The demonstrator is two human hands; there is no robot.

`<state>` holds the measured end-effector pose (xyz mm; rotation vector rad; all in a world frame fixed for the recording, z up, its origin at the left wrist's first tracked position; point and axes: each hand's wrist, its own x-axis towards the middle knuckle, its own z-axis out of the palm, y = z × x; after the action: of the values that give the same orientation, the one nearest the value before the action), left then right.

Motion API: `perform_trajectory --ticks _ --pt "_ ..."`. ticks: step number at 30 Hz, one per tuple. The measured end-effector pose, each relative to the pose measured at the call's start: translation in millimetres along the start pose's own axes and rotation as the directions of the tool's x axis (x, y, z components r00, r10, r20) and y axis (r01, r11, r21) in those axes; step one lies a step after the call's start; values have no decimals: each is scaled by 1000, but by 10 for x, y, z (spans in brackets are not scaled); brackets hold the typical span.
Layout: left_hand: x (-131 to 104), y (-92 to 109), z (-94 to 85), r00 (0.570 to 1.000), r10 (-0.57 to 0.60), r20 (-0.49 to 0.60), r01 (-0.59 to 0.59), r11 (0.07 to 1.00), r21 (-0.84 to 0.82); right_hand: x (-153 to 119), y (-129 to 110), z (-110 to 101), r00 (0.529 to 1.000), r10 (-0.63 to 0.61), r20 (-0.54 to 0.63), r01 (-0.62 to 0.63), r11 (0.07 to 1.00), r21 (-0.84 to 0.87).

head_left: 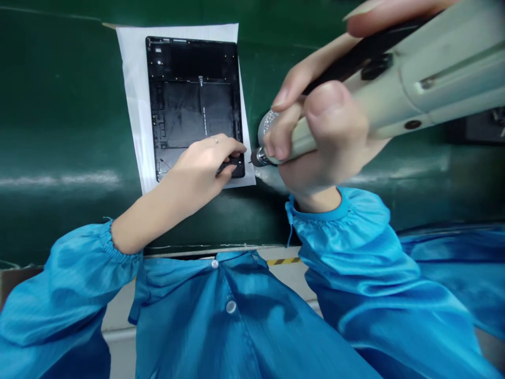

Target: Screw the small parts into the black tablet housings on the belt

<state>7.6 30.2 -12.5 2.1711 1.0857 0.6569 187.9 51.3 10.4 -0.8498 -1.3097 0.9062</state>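
A black tablet housing (181, 113) lies open side up on a white sheet. My left hand (207, 163) rests over its lower right corner, fingers curled and thumb bent in; what they pinch, if anything, is hidden. My right hand (327, 137) is wrapped round the front of a pale electric screwdriver (410, 89). The dark bit tip (258, 157) points left, just right of the housing and apart from it. Behind my right hand sits a round dish (268, 123) of small silvery pieces, partly covered.
The white sheet (136, 100) lies on a green work surface (63, 105). More fingers (386, 16) reach over the screwdriver at the upper right; whose they are I cannot tell. A dark object (473, 126) stands at the right edge. Yellow-and-black tape (282, 261) shows below the table edge.
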Motion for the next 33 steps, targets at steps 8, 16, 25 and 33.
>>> perform_trajectory --ticks 8,16,25,33 --pt "-7 83 11 999 -52 -9 51 998 -42 -32 -93 52 989 -134 -57 117 962 -245" --pt "38 64 -2 993 -119 25 122 984 -134 -4 106 114 987 -158 -5 157 984 -80" --pt "46 97 35 997 -78 -9 78 995 -63 -9 -107 162 998 -51 23 53 995 -79" --pt "84 127 -34 993 -92 68 97 992 -76 -27 -106 138 999 46 28 -44 997 -64"
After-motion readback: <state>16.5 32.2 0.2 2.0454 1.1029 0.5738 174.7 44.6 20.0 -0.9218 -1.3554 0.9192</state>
